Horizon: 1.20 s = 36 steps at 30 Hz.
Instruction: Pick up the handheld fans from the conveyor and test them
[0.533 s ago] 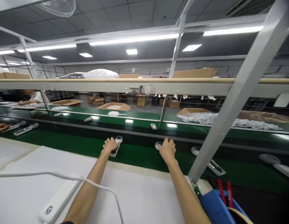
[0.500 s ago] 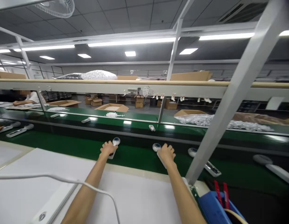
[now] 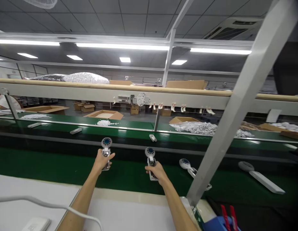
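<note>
My left hand [image 3: 99, 161] is closed around a white handheld device [image 3: 106, 143] with a round head and a dark ring on its face. My right hand [image 3: 158, 172] grips a matching round-headed device [image 3: 150, 152], thumb and fingers on either side of its handle. Both devices point away from me, heads up, over the green conveyor belt [image 3: 59, 166]. Their handles look uncovered, with inner parts showing, though fingers hide some of that. Right of my right hand lies a similar round-headed unit [image 3: 185, 163], partly behind the slanted post.
A slanted metal post [image 3: 225, 125] rises close on the right. Beyond it another white device [image 3: 266, 181] lies on the belt. A blue bin [image 3: 215, 224] with red-handled tools [image 3: 229, 216] stands at the lower right. A white cable [image 3: 43, 202] crosses the white worktop [image 3: 129, 211].
Both hands have turned the devices more upright, and their inner parts now show. The view has shifted to the right, so the scene sits further left.
</note>
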Each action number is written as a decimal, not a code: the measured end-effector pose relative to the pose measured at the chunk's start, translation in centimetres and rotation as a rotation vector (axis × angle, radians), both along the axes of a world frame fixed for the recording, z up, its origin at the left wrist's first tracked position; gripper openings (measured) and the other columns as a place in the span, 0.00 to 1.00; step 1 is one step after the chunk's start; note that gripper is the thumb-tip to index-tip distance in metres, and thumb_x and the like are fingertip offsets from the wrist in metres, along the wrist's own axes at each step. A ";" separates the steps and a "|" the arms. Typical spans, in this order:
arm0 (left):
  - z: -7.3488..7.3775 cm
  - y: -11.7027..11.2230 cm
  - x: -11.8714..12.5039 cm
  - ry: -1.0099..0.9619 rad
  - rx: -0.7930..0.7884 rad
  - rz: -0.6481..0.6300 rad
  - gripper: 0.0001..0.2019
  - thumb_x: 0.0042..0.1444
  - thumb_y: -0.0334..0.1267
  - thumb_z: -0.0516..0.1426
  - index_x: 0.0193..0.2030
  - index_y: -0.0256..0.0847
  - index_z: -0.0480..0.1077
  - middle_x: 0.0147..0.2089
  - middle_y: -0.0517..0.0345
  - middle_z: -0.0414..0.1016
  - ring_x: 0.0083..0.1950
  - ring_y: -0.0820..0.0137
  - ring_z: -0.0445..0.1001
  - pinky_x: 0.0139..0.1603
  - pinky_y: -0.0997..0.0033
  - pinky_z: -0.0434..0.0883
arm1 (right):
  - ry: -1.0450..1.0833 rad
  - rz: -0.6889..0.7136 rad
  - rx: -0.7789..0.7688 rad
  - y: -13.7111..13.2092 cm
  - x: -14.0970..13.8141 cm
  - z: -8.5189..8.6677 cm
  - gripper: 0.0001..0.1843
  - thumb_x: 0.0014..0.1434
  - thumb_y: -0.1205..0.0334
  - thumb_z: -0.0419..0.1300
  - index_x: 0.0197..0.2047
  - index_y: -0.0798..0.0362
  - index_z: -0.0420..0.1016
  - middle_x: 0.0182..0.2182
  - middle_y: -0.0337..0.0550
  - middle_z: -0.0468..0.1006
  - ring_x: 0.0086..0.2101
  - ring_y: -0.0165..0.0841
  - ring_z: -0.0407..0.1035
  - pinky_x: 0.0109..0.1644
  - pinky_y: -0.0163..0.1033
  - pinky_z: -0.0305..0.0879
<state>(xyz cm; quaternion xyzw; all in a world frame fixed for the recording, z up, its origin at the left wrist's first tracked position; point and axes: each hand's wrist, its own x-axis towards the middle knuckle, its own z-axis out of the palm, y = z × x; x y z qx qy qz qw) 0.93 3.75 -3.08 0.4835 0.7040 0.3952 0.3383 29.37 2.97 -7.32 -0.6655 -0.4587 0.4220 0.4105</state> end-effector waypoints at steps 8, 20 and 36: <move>5.3 -5.4 5.9 -0.895 0.031 -0.476 0.23 0.54 0.35 0.61 0.57 0.43 0.63 0.53 0.47 0.75 0.41 0.63 0.80 0.45 0.55 0.79 | 0.648 0.110 0.177 -4.2 -1.3 7.5 0.19 0.52 0.59 0.63 0.47 0.52 0.67 0.37 0.44 0.79 0.33 0.34 0.76 0.33 0.36 0.73; 6.7 -7.6 6.2 -0.863 0.187 -0.667 0.33 0.52 0.36 0.64 0.63 0.49 0.56 0.44 0.52 0.76 0.35 0.62 0.79 0.34 0.63 0.76 | 0.675 0.356 0.335 -7.1 -2.3 9.9 0.24 0.53 0.61 0.64 0.54 0.48 0.66 0.42 0.46 0.80 0.32 0.39 0.78 0.35 0.43 0.74; 6.8 -7.4 6.1 -0.824 0.177 -0.640 0.33 0.49 0.33 0.63 0.63 0.48 0.59 0.48 0.49 0.76 0.35 0.64 0.78 0.31 0.67 0.74 | 0.570 0.281 0.350 -7.6 -3.1 9.7 0.37 0.52 0.63 0.63 0.64 0.39 0.56 0.46 0.42 0.76 0.33 0.36 0.75 0.32 0.43 0.74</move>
